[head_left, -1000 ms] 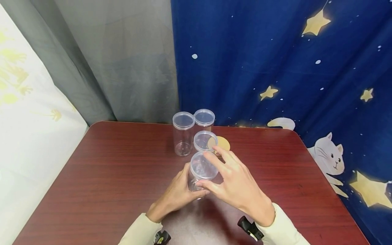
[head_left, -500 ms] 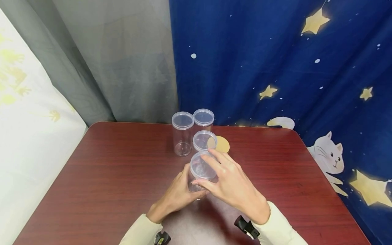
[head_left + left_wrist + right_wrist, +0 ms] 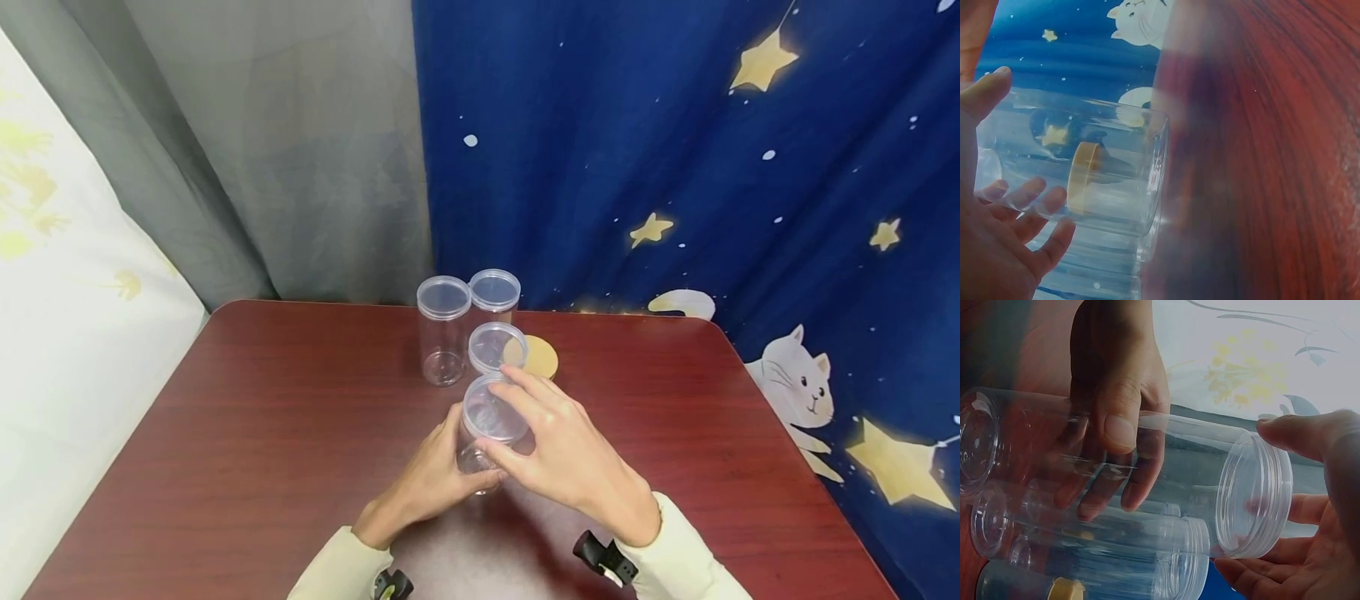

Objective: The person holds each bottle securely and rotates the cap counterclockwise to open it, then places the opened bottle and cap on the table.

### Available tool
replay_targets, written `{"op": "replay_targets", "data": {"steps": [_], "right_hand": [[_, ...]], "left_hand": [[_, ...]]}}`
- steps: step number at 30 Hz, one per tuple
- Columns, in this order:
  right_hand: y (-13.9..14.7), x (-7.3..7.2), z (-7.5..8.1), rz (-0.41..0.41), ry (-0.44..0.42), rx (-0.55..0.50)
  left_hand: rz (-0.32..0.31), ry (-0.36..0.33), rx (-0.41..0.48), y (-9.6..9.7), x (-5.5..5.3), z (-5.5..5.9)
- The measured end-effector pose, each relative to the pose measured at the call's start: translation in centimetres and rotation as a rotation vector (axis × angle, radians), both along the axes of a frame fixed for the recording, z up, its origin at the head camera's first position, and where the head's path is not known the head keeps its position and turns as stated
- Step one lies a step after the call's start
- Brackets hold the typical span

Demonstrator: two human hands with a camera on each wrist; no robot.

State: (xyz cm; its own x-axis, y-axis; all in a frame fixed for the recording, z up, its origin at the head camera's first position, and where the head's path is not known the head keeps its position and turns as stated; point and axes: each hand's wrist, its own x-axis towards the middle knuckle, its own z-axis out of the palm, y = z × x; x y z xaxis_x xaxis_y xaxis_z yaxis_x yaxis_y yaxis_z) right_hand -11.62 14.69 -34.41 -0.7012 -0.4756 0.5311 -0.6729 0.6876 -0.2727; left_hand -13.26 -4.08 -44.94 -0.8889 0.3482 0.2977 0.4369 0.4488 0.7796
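Note:
A clear plastic jar (image 3: 1200,447) stands upright near the middle of the table, with a clear lid (image 3: 491,410) on its top. My left hand (image 3: 429,477) holds the jar's body low down, thumb on the near side and fingers around the far side. With thumb and fingers spread around the rim, my right hand (image 3: 566,454) grips the lid from the right. In the right wrist view the lid's ridged edge sits between that thumb and the fingers. The jar looks see-through, with nothing inside.
Just behind stand a tall clear jar (image 3: 443,337), another lidded jar (image 3: 495,289) at the table's far edge, and a nearer one (image 3: 497,345). A shorter jar with a tan lid (image 3: 543,357) is to their right. Curtains hang behind the table (image 3: 300,400).
My right hand has shifted slightly left around the lid, its wrist turning a little. My left hand keeps its hold on the jar. The head view has drifted slightly.

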Motion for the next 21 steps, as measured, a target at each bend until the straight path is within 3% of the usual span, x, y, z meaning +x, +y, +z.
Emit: {"op": "replay_targets", "data": {"steps": [14, 21], "right_hand": [[0.03, 0.13, 0.00, 0.034, -0.084, 0.031], [0.26, -0.19, 0.08, 0.079, -0.132, 0.029]], "left_hand": [[-0.112, -0.087, 0.100, -0.19, 0.13, 0.08], [-0.122, -0.134, 0.119, -0.01, 0.04, 0.12]]}}
